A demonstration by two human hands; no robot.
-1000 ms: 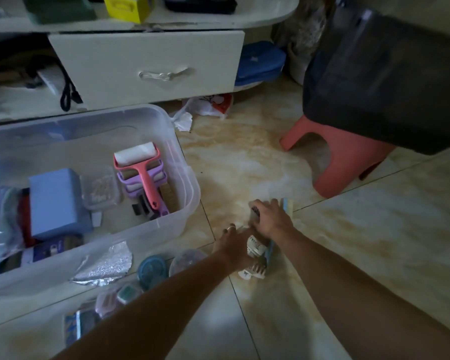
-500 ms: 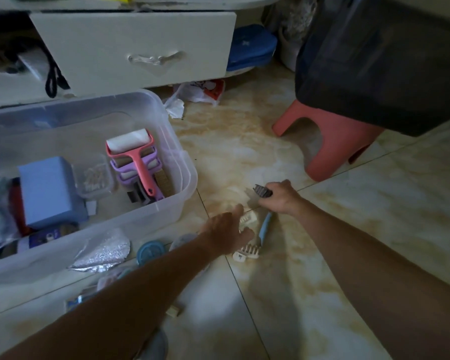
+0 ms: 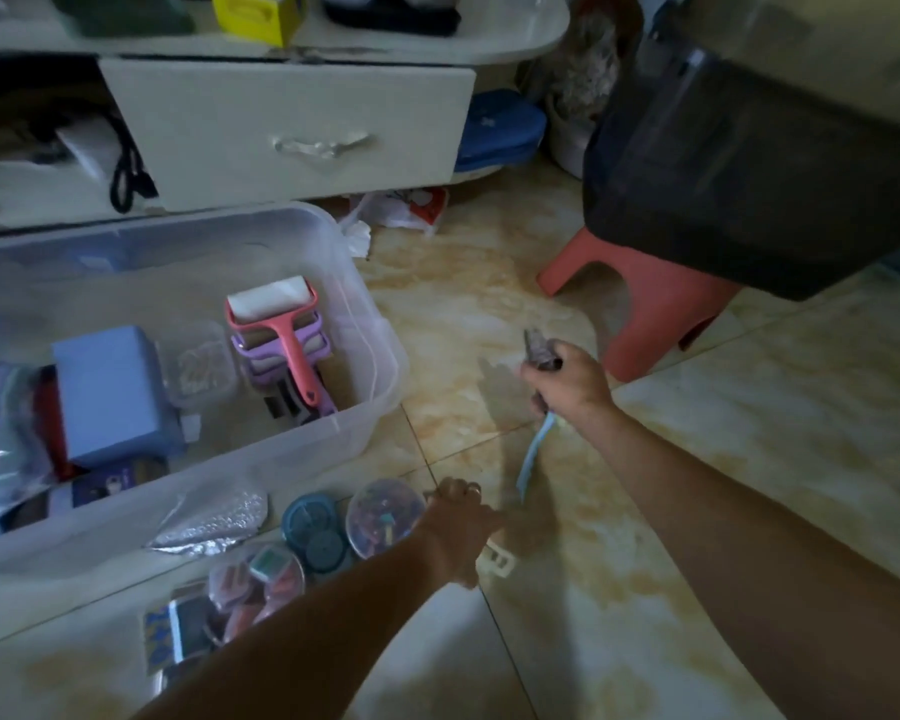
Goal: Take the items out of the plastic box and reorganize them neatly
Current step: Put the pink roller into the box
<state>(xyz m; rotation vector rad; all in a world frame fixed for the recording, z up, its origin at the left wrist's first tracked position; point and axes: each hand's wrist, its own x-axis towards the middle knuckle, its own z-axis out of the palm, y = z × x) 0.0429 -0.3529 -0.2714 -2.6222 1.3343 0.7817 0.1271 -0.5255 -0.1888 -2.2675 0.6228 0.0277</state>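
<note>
A clear plastic box (image 3: 370,324) stands on the floor at the left. Inside it lie a pink lint roller (image 3: 281,324), purple rollers beneath it, a blue box (image 3: 113,392) and a small clear case (image 3: 201,363). My right hand (image 3: 567,381) grips a dark comb-like tool (image 3: 539,348) together with a light blue handle (image 3: 533,459), lifted above the floor. My left hand (image 3: 461,527) rests low over a white comb-like piece (image 3: 497,561) on the tile; its fingers are hidden. Round containers (image 3: 385,517) sit just left of it.
A pink stool (image 3: 640,298) carries a dark bin (image 3: 749,163) at the right. A white drawer unit (image 3: 281,132) stands behind the box. Foil (image 3: 214,522), a teal round case (image 3: 313,527) and small packets (image 3: 250,584) lie on the floor in front of the box.
My right hand has lifted up and away with the dark tool and the blue handle. My left hand stayed low on the floor over the white piece.
</note>
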